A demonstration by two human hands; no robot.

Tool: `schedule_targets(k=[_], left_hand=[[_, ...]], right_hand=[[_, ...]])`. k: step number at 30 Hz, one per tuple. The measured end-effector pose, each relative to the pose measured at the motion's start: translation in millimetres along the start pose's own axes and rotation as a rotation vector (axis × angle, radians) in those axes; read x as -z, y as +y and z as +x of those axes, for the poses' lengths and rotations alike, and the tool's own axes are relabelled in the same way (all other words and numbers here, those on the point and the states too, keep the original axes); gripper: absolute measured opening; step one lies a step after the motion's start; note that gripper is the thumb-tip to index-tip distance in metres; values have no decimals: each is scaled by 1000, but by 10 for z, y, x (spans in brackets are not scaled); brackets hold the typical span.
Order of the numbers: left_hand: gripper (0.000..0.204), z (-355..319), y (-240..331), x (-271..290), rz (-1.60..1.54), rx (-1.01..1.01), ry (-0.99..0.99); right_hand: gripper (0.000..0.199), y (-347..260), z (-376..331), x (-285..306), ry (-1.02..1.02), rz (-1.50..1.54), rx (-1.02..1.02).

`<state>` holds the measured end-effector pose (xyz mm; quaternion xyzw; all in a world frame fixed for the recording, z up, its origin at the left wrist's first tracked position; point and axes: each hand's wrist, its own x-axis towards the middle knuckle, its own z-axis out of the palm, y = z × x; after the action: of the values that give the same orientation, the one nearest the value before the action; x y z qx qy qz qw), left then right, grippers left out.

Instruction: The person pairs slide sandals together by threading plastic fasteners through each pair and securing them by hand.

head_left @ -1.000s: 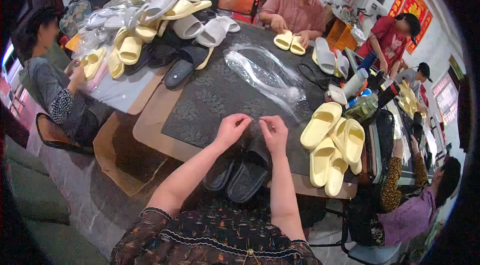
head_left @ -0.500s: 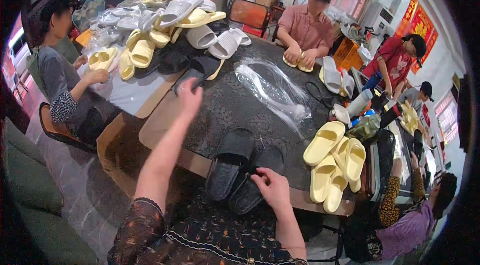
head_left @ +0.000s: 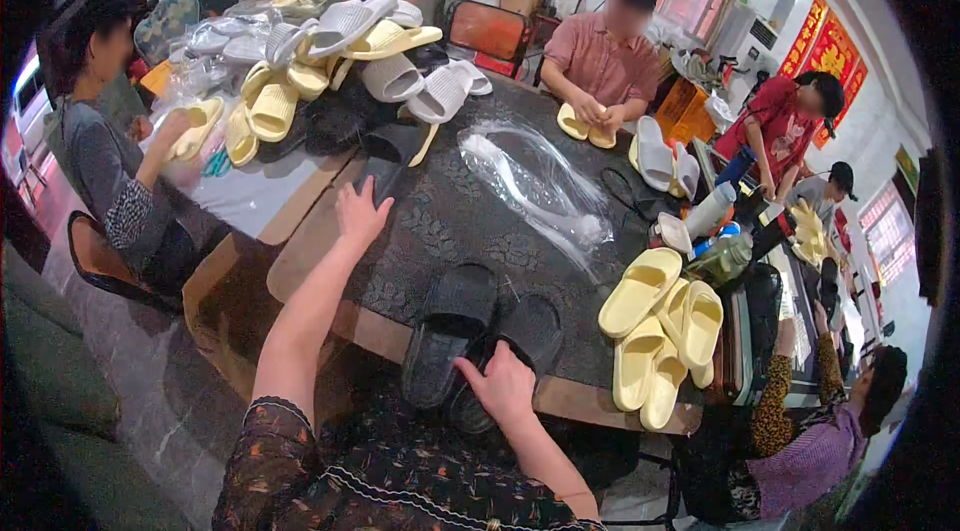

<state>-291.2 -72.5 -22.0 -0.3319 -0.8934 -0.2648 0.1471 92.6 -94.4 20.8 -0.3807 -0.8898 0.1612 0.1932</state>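
Two black slippers lie side by side at the near edge of the dark table: a left one [head_left: 450, 316] and a right one [head_left: 533, 326]. My right hand [head_left: 503, 386] rests over the right slipper's near end, thumb stretched apart from the fingers; its other fingers are partly hidden. Farther left, my left hand [head_left: 362, 216] is open with fingers spread, holding nothing. Just beyond its fingertips another black slipper [head_left: 393, 149] lies at the near side of a heap of grey and yellow slippers [head_left: 385, 39].
Yellow slippers [head_left: 640, 291] are stacked at the right table corner, near a green bottle [head_left: 724, 259]. Clear plastic wrap [head_left: 530, 186] lies mid-table. Several people work around the tables; one across handles yellow slippers [head_left: 588, 128]. Grey slippers [head_left: 655, 156] lie nearby.
My left hand has drawn back toward me, off the far black slipper, its fingers spreading. My right hand has shifted slightly left and nearer, its thumb now apart. The view has tilted slightly.
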Motion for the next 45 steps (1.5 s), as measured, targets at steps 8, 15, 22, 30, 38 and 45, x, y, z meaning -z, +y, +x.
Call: schedule_targets(k=[8, 15, 22, 30, 38, 45], left_hand=[[65, -710, 106, 587, -64, -121, -90], [67, -1637, 366, 1201, -151, -323, -258], [75, -1987, 556, 1591, -230, -484, -502], [60, -546, 496, 1099, -237, -468, -22], [59, 114, 169, 337, -189, -457, -166], [43, -588, 578, 753, -94, -560, -22]], right_hand=[[57, 123, 48, -12, 28, 2, -55], [66, 177, 76, 78, -7, -80, -128], [46, 538, 6, 289, 3, 72, -288], [37, 720, -111, 353, 76, 151, -328], [29, 788, -442, 764, 260, 297, -197], [25, 844, -681, 981, 281, 278, -179]])
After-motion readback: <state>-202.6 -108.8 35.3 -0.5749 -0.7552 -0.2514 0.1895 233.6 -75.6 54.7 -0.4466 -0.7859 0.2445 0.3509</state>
